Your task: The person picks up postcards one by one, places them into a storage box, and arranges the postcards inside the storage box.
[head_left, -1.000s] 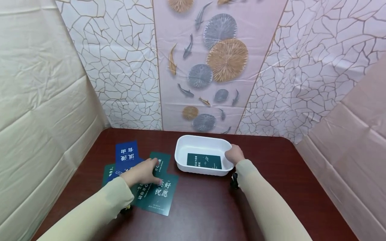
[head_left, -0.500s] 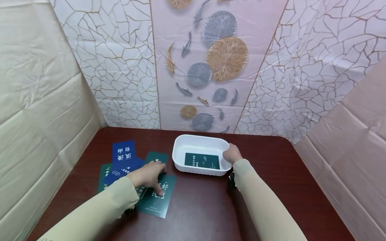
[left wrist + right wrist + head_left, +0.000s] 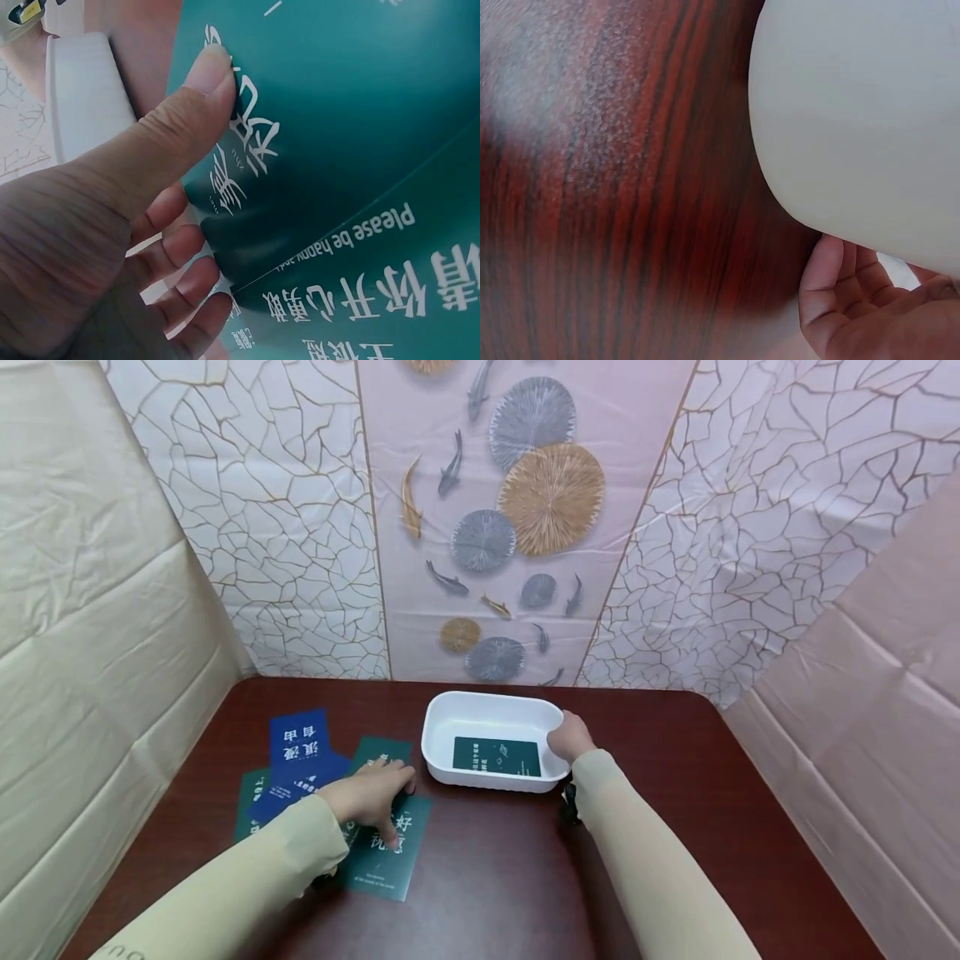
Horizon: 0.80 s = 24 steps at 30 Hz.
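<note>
In the head view my left hand (image 3: 375, 793) reaches over overlapping green cards at the table's left. Its thumb lies on the face of the nearest green card (image 3: 386, 870), while the other fingers curl at that card's edge, as the left wrist view shows. Beside it, partly overlapped, is another green card (image 3: 390, 277) with white lettering. My right hand (image 3: 573, 739) grips the right end of a white plastic bin (image 3: 487, 779), with curled fingers showing beneath the bin's side in the right wrist view. One green card (image 3: 497, 757) lies inside the bin.
Blue cards (image 3: 298, 739) lie left of the left hand, partly over a further green card (image 3: 247, 797). The dark red wooden table (image 3: 495, 877) meets a patterned backdrop (image 3: 480, 610) behind, with pale cloth sides (image 3: 90, 652).
My left hand has come down onto the green cards, thumb and fingers now at the nearest one. The right hand stays on the bin. The whole head view has shifted slightly.
</note>
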Each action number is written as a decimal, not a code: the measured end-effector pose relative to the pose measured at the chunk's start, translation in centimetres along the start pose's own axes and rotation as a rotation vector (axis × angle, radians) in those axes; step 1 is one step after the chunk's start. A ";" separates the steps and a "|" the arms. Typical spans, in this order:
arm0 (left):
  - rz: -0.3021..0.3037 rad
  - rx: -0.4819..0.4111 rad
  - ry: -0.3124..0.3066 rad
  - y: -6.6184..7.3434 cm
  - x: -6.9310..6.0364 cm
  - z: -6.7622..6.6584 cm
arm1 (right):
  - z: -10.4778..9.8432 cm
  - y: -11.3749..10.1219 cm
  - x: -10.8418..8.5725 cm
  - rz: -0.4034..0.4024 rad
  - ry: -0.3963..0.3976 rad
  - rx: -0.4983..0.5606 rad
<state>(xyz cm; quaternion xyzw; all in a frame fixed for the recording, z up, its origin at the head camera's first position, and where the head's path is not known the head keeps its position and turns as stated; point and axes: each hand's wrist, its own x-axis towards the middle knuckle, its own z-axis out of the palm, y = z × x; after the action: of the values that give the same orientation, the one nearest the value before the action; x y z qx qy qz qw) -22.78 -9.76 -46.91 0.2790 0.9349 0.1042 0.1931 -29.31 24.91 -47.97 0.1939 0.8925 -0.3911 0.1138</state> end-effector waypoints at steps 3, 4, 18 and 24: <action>0.000 -0.006 0.002 -0.1 0.1 0.1 | -0.1 -0.1 0.0 -0.001 0.005 0.009; 0.002 -0.007 0.003 -0.1 0.1 0.1 | -0.1 -0.2 -0.1 -0.001 0.006 0.011; 0.005 0.015 0.009 -0.2 -0.2 0.1 | 0.0 -0.3 -0.3 0.011 -0.007 0.008; 0.010 -0.081 0.024 0.0 -0.6 -0.3 | -0.1 0.0 -0.1 0.003 -0.015 0.012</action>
<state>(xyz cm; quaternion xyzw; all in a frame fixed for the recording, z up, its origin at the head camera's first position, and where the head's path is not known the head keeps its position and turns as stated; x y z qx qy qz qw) -22.40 -10.10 -46.47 0.2744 0.9308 0.1461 0.1924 -29.24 24.99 -47.88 0.1931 0.8890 -0.3974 0.1199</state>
